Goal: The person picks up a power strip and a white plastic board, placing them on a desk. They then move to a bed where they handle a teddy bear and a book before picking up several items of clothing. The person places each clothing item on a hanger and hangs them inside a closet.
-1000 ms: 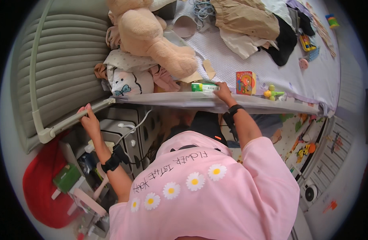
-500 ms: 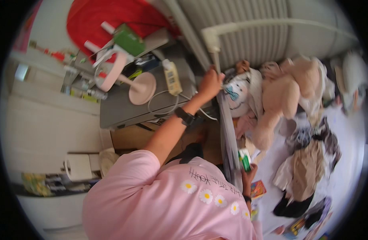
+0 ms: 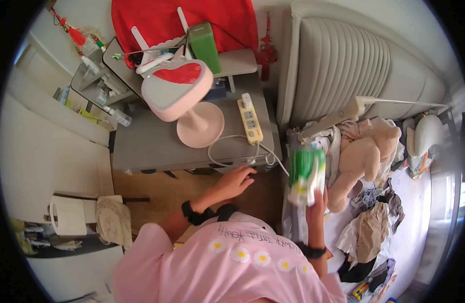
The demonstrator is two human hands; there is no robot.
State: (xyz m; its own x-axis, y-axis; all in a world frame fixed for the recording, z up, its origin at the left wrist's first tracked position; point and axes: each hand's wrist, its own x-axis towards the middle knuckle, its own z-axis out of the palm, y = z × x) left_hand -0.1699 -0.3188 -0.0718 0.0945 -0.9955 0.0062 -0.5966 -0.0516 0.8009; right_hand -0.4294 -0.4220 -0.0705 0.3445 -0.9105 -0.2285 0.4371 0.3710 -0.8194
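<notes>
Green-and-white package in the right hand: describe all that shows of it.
The package looks boxy, mostly green above, white with yellowish patches below. It is held up, overlapping the edge of the bed in view, the right hand gripping its lower right. Motion blur hides its print and material.

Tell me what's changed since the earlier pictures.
The left grip has let go of the bed rail and moved left, now free near the grey desk. The right grip, still holding the green-and-white box, has raised it from the bed. The view has turned left. The plush bear still lies there.
</notes>
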